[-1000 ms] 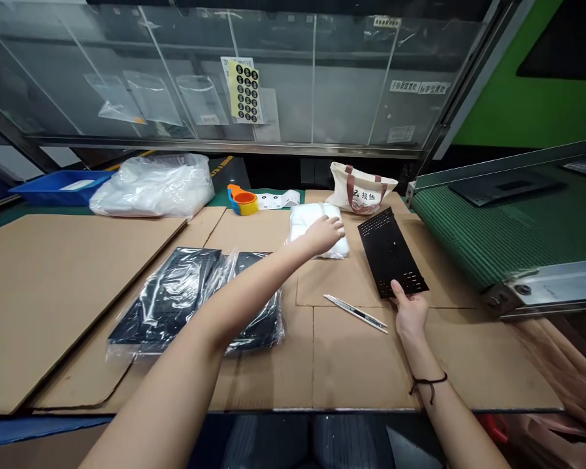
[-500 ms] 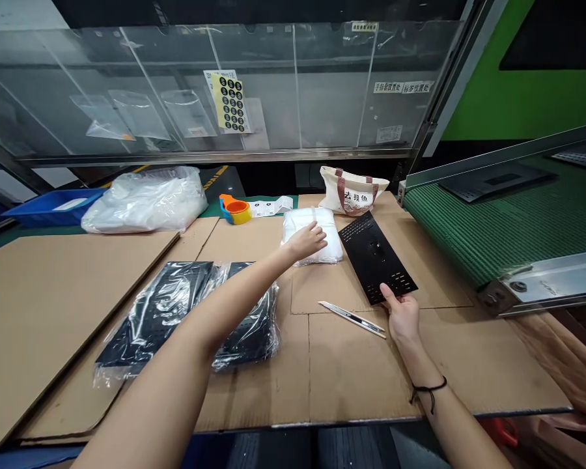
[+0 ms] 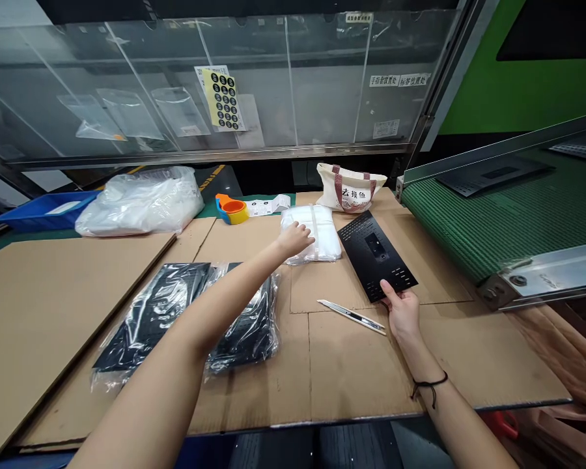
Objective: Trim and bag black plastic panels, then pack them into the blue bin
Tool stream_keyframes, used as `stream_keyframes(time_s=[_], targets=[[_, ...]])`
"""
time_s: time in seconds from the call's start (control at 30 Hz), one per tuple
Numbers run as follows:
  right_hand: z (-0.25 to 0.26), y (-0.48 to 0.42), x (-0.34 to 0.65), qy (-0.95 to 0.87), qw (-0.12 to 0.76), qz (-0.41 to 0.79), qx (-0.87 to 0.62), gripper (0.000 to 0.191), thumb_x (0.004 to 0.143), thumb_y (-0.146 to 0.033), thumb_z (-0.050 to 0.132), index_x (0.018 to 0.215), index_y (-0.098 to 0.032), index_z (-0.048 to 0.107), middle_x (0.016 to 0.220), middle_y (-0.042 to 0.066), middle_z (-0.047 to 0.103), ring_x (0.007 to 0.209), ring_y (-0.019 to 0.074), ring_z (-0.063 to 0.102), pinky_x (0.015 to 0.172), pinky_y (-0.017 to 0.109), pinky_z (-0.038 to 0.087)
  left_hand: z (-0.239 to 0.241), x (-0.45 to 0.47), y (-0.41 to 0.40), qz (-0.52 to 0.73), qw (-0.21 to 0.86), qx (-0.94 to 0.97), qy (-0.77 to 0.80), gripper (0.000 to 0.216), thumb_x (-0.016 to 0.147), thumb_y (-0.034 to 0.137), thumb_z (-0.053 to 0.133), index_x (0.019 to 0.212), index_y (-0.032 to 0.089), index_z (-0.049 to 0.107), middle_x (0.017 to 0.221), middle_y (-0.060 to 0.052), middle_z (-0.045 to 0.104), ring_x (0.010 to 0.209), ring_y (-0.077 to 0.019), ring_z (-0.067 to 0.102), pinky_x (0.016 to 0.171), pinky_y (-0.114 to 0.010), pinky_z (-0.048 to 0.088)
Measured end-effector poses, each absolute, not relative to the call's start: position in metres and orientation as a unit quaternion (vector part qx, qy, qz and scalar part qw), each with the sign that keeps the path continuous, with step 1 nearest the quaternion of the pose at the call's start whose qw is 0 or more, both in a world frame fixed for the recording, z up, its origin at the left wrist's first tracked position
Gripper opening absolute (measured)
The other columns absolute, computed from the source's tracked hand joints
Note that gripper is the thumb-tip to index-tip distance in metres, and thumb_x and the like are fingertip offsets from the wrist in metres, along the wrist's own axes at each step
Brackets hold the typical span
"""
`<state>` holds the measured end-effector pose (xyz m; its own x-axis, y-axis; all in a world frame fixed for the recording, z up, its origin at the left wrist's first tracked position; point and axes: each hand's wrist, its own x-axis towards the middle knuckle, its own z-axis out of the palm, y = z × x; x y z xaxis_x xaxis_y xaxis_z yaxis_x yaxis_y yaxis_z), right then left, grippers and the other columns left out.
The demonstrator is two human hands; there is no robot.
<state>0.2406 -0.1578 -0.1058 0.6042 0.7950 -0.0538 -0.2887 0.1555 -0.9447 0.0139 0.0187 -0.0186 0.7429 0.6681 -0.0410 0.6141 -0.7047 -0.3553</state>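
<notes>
My right hand [image 3: 403, 315] grips the near corner of a thin black panel [image 3: 359, 244], thumb on top. The panel has rows of slots at both ends and a rectangular opening near its middle. My left hand [image 3: 295, 240] is over a banded stack of clear plastic bags [image 3: 328, 236], its fingers slightly bent and apart; whether they touch the top bag is unclear. A utility knife [image 3: 351, 316] lies on the cardboard between my arms. Under my left forearm, partly hidden, are black panels in clear plastic [image 3: 163, 303].
Right, a green conveyor belt [image 3: 442, 225] carries another black panel [image 3: 493, 174]. At the back stand a cloth bag [image 3: 354, 189], a tape roll [image 3: 233, 210], a plastic bundle [image 3: 139, 200] and a blue tray [image 3: 24, 215]. Cardboard sheets [image 3: 63, 306] lie left.
My left hand has shifted a little left across the bag stack. The black panel has tilted slightly in my right hand, and its middle opening shows more clearly.
</notes>
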Motion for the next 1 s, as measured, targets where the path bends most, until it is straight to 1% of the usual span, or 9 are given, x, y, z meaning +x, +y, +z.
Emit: stream_keyframes(time_s=[0.1, 0.27, 0.4, 0.47, 0.53, 0.63, 0.8, 0.87, 1.0], targets=[[-0.106, -0.158, 0.241, -0.240, 0.721, 0.375, -0.531, 0.050, 0.052, -0.045, 0.086, 0.086, -0.014, 0.069, 0.092, 0.010, 0.074, 0.078, 0.0224, 0.068, 0.069, 0.037, 0.057, -0.021, 0.013, 0.020, 0.085, 0.141, -0.909, -0.382, 0.015, 0.090, 0.016, 0.055, 0.101, 0.015, 0.065, 0.101, -0.008, 0.066, 0.090, -0.0201, 0.063, 0.079, -0.038, 0.050], [-0.107, -0.158, 0.241, -0.250, 0.720, 0.374, -0.529, 0.050, 0.054, -0.046, 0.085, 0.089, -0.014, 0.068, 0.096, 0.010, 0.074, 0.081, 0.0227, 0.068, 0.070, 0.037, 0.057, -0.030, 0.010, 0.022, 0.041, 0.127, -0.889, -0.438, 0.026, 0.091, 0.033, 0.058, 0.108, 0.013, 0.061, 0.104, -0.007, 0.064, 0.087, -0.0171, 0.063, 0.077, -0.036, 0.054], [-0.108, -0.157, 0.241, -0.249, 0.720, 0.378, -0.526, 0.049, 0.055, -0.045, 0.085, 0.090, -0.014, 0.068, 0.095, 0.009, 0.074, 0.081, 0.0229, 0.068, 0.071, 0.038, 0.058, -0.031, 0.001, 0.021, -0.010, 0.136, -0.880, -0.454, 0.018, 0.090, 0.016, 0.053, 0.104, 0.009, 0.063, 0.122, -0.016, 0.059, 0.090, -0.0198, 0.064, 0.076, -0.037, 0.054], [-0.109, -0.157, 0.241, -0.245, 0.721, 0.382, -0.524, 0.049, 0.054, -0.045, 0.085, 0.089, -0.014, 0.069, 0.094, 0.009, 0.074, 0.080, 0.0226, 0.068, 0.071, 0.038, 0.058, -0.029, -0.004, 0.019, -0.034, 0.143, -0.885, -0.441, 0.023, 0.087, 0.005, 0.046, 0.097, 0.008, 0.067, 0.135, -0.022, 0.051, 0.104, -0.0267, 0.062, 0.085, -0.043, 0.051], [-0.109, -0.158, 0.241, -0.240, 0.722, 0.386, -0.522, 0.049, 0.053, -0.044, 0.086, 0.088, -0.014, 0.069, 0.093, 0.009, 0.074, 0.078, 0.0222, 0.068, 0.070, 0.038, 0.058, -0.027, -0.008, 0.015, -0.048, 0.145, -0.900, -0.408, 0.031, 0.085, 0.001, 0.042, 0.095, 0.011, 0.069, 0.139, -0.019, 0.050, 0.122, -0.0311, 0.052, 0.099, -0.051, 0.042], [-0.108, -0.158, 0.241, -0.237, 0.725, 0.389, -0.517, 0.050, 0.053, -0.043, 0.086, 0.090, -0.014, 0.069, 0.096, 0.009, 0.073, 0.081, 0.0222, 0.068, 0.073, 0.039, 0.058, -0.027, -0.011, 0.012, -0.045, 0.132, -0.923, -0.359, 0.033, 0.086, 0.003, 0.042, 0.097, 0.016, 0.070, 0.123, -0.014, 0.063, 0.128, -0.0275, 0.047, 0.109, -0.051, 0.033], [-0.109, -0.158, 0.241, -0.239, 0.725, 0.392, -0.513, 0.052, 0.053, -0.044, 0.086, 0.092, -0.014, 0.068, 0.100, 0.010, 0.073, 0.084, 0.0229, 0.068, 0.074, 0.039, 0.059, -0.037, -0.011, 0.015, -0.027, 0.098, -0.913, -0.396, 0.020, 0.088, 0.007, 0.047, 0.088, 0.010, 0.067, 0.085, -0.015, 0.068, 0.092, -0.0263, 0.062, 0.085, -0.044, 0.047], [-0.109, -0.158, 0.240, -0.242, 0.723, 0.394, -0.513, 0.052, 0.054, -0.044, 0.086, 0.092, -0.014, 0.068, 0.100, 0.010, 0.073, 0.083, 0.0232, 0.069, 0.074, 0.040, 0.059, -0.038, -0.014, 0.017, -0.027, 0.080, -0.909, -0.408, 0.013, 0.090, 0.013, 0.052, 0.093, 0.011, 0.064, 0.088, -0.010, 0.066, 0.086, -0.0219, 0.062, 0.080, -0.040, 0.049], [-0.109, -0.158, 0.239, -0.245, 0.721, 0.399, -0.511, 0.051, 0.053, -0.043, 0.086, 0.092, -0.014, 0.069, 0.098, 0.010, 0.074, 0.083, 0.0234, 0.069, 0.074, 0.040, 0.059, -0.036, -0.019, 0.021, -0.031, 0.028, -0.916, -0.400, 0.009, 0.088, 0.021, 0.059, 0.086, 0.013, 0.062, 0.099, -0.006, 0.064, 0.092, -0.0182, 0.059, 0.084, -0.037, 0.047]])
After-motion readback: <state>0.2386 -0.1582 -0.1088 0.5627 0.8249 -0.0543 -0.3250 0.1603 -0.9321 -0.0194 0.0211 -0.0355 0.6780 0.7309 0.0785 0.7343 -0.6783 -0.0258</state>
